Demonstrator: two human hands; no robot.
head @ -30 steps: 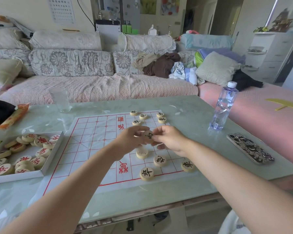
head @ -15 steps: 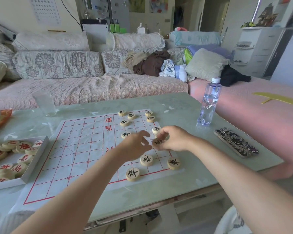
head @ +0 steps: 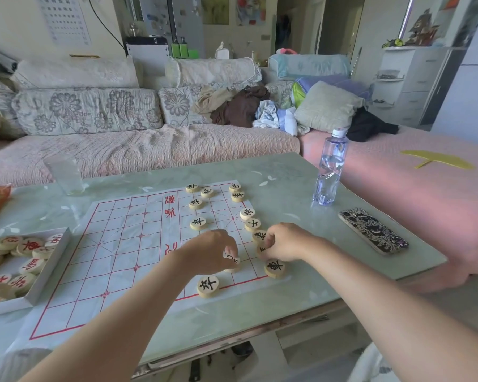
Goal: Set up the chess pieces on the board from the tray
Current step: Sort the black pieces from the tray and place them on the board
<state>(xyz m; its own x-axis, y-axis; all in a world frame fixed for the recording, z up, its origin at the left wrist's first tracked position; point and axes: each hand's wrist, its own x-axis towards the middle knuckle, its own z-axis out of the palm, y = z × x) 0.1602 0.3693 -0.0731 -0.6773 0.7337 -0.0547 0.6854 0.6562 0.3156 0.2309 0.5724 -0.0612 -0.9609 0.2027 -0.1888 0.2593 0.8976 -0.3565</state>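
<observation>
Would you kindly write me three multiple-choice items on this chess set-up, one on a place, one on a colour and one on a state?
1. Where does the tray stand?
A. Left of the board
B. Right of the board
C. On the sofa

2. What colour are the characters on the pieces on the board?
A. Red
B. Black
C. Green

3. How is the water bottle?
A. Lying on its side
B. Upright, uncapped
C. Upright, cap on

Key:
1 A: the tray sits at the left edge of the table, beside the board.
2 B: every readable piece laid on the board bears a black character.
3 C: it stands upright with its cap in place.
</observation>
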